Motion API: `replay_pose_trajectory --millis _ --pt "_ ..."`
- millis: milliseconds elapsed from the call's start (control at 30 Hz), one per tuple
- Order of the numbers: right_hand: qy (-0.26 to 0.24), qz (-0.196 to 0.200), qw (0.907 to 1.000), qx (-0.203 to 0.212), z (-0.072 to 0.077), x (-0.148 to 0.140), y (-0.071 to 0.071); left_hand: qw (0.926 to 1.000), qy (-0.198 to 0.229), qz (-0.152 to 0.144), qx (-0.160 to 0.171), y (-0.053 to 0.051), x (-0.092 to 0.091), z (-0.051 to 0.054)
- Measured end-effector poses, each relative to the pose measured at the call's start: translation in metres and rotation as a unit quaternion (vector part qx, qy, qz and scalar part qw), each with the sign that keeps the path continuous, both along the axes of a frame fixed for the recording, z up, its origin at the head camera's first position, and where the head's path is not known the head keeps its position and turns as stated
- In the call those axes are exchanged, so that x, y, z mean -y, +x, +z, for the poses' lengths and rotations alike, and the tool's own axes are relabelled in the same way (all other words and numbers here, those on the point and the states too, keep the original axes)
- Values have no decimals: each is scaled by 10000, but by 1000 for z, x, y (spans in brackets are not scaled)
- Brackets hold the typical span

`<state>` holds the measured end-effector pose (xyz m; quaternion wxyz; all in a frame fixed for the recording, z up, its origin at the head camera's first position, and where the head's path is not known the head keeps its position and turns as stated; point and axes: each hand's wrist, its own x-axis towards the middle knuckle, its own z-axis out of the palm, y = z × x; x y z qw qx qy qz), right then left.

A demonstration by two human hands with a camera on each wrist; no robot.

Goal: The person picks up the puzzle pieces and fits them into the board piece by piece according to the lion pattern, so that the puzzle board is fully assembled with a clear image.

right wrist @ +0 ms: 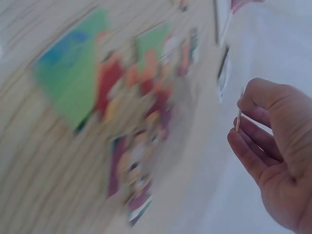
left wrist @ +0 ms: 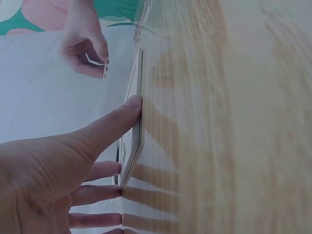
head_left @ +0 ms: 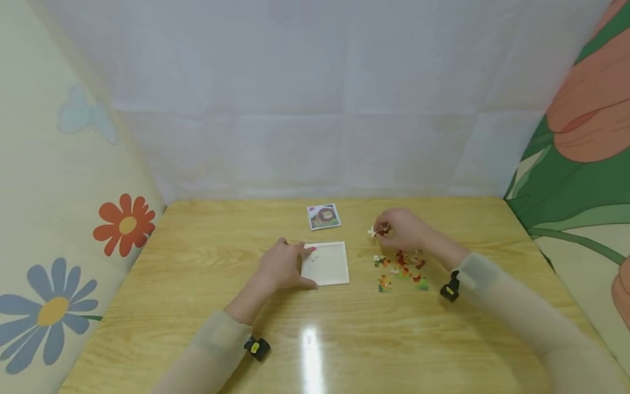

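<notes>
My right hand [head_left: 401, 229] is raised over the table and pinches a jigsaw piece [head_left: 381, 233] between thumb and fingertips. In the right wrist view that piece [right wrist: 239, 120] shows nearly edge-on. Loose jigsaw pieces [head_left: 403, 271] lie just below this hand, blurred in the right wrist view. My left hand [head_left: 280, 265] rests at the left side of a shallow white puzzle tray [head_left: 332, 268], its thumb against the near edge. Fairly straight fingers touch the tray's side in the left wrist view. Inside the tray's upper left corner lies a small pink and pale piece [head_left: 315, 253].
A square picture card with a lion [head_left: 324, 216] lies behind the tray. The wooden table [head_left: 197, 290] ends at a white cloth backdrop [head_left: 295, 153]. Flower-printed panels [head_left: 54, 312] stand on both sides.
</notes>
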<state>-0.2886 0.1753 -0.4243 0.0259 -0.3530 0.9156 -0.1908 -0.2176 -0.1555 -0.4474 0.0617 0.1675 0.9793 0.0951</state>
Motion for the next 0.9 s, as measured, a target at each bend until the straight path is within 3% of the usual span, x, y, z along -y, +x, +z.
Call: replay_pose_trajectory --millis 333,633,900 --pt "-296 218 9992 -122 7 27 -1 10000 67 24 -63 -1 -1 1" --pt "-443 398 9982 -44 1 49 2 9999 34 116 66 0 -3 1" --pt "-538 667 9963 -69 -3 65 3 9999 76 85 -59 2 -2 0"
